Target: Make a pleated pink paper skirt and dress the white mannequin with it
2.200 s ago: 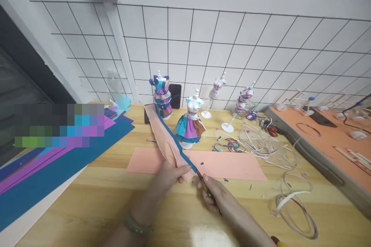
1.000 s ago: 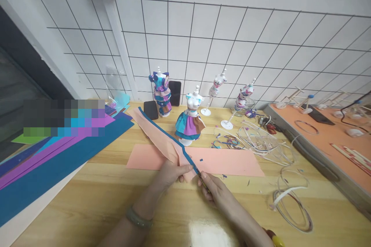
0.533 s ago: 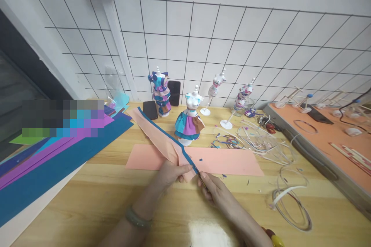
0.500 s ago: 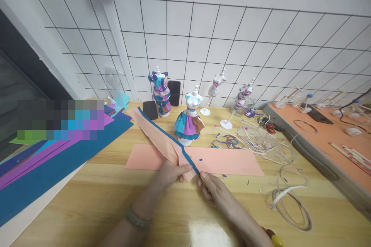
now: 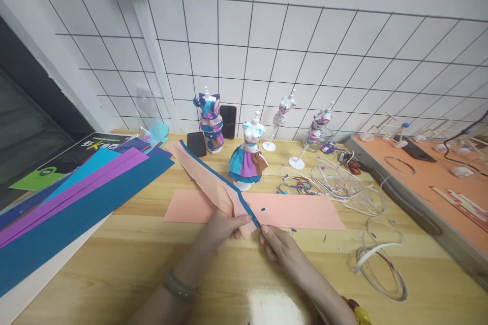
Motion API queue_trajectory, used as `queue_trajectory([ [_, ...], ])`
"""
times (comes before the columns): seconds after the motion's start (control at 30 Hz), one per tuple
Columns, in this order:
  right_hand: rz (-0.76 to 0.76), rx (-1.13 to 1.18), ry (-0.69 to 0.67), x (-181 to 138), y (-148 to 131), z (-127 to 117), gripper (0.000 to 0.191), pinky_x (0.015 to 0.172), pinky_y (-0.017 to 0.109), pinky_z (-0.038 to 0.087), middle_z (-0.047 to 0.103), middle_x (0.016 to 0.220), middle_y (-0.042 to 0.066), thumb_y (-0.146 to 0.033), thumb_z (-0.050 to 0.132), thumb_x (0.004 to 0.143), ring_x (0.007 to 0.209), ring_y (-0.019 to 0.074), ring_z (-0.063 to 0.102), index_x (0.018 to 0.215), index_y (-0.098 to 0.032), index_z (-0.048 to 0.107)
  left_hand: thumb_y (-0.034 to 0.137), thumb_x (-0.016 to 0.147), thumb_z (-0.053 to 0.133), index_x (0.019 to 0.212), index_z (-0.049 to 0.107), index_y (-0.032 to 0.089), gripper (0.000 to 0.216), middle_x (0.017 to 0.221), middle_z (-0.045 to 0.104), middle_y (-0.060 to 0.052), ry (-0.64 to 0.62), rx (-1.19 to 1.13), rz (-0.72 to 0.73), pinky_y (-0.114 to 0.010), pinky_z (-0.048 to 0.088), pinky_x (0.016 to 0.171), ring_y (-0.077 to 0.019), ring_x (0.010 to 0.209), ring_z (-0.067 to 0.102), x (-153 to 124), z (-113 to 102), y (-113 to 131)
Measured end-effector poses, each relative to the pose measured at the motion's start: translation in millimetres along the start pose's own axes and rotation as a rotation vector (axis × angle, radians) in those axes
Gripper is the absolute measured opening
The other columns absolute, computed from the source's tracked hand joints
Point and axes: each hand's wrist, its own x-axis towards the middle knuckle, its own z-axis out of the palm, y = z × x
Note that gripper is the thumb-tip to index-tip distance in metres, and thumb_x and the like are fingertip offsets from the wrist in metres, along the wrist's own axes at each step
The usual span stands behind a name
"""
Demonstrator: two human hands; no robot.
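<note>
My left hand (image 5: 224, 226) pinches the near end of a long pale-pink strip (image 5: 213, 183), which looks like crepe paper, with narrow blue edging (image 5: 213, 170) along one side. The strip slants away to the upper left across the table. At the edging's near end, my right hand (image 5: 281, 246) is closed on something thin and dark, mostly hidden by the fingers; its tip meets the strip's corner. Under the raised strip lies a flat pink sheet (image 5: 305, 210), with a small blue scrap (image 5: 263, 209) on it. A small white dress form (image 5: 253, 134) in a layered skirt (image 5: 247, 162) stands just beyond.
Several coloured sheets (image 5: 95, 198) lie at left. Behind stand a dressed form (image 5: 211, 122), two patterned forms (image 5: 284, 111) and two phones (image 5: 196, 143). Tangled cords (image 5: 343, 183) and a cord loop (image 5: 381, 269) lie right, beside an orange-topped surface (image 5: 450, 183).
My right hand has shifted slightly left, and the dark thing's tip is now at the strip's corner. My left hand keeps its pinch. The view has moved a little.
</note>
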Motion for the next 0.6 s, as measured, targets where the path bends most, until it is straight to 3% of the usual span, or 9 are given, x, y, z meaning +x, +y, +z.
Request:
queue_trajectory([
  [0.6,0.089,0.113,-0.011,-3.3,-4.2,3.4,0.057,0.039,0.023,0.014,0.032,0.045,-0.009,-0.073,0.038,0.077,0.039,0.0074,0.023,0.077,-0.017,0.049,0.034,0.058,0.078,0.093,0.062,0.012,0.045,0.065,0.062,0.000,0.036,-0.134,-0.034,-0.018,0.026,0.037,-0.0065,0.046,0.046,-4.4,9.8,12.8],
])
